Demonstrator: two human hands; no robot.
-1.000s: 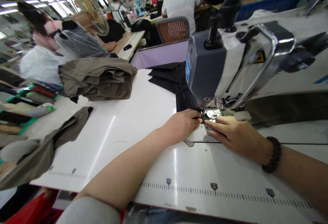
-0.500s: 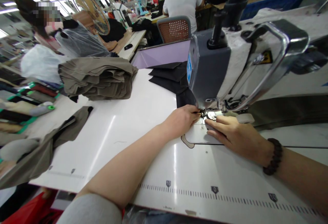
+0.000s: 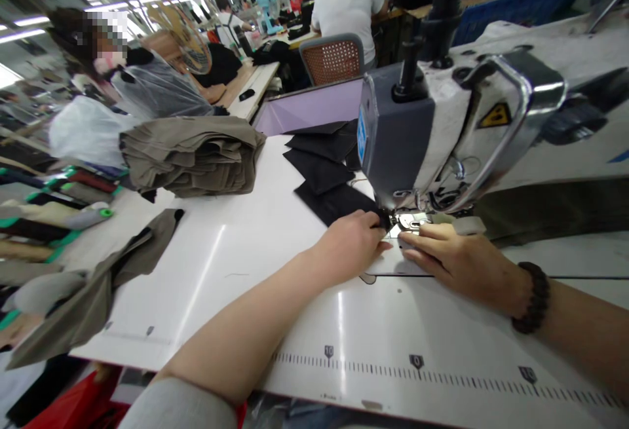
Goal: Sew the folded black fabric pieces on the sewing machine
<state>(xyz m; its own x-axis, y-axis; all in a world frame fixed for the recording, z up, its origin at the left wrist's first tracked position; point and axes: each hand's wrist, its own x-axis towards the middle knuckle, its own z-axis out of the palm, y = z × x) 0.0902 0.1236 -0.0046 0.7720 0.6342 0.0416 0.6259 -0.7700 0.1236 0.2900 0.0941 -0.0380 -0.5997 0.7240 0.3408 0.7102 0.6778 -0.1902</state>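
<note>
A black fabric piece [image 3: 331,205] runs under my left hand [image 3: 350,247] up to the needle area of a sewing machine [image 3: 396,134]. The fingers of that hand are bent over the fabric's near end, gripping it, with the thumb reaching toward the needle plate [image 3: 415,221]. My right hand [image 3: 455,260] lies flat just right of the presser foot, fingers stretched out and fingertips on the plate. More black fabric pieces [image 3: 322,144] fan out behind, partly hidden by the machine head. Just what the left fingertips pinch is hidden.
A stack of brown-grey fabric [image 3: 196,157] sits at the table's back left. Another brown-grey piece [image 3: 105,285] hangs over the left edge, near thread cones [image 3: 81,216]. A printed ruler [image 3: 417,365] runs along the front edge. Co-workers sit beyond, one in a white shirt [image 3: 346,6].
The black fabric piece has swung out to the left, lying slantwise behind my left hand. My left hand has shifted slightly toward me, its thumb now showing. The right hand stays nearly in place.
</note>
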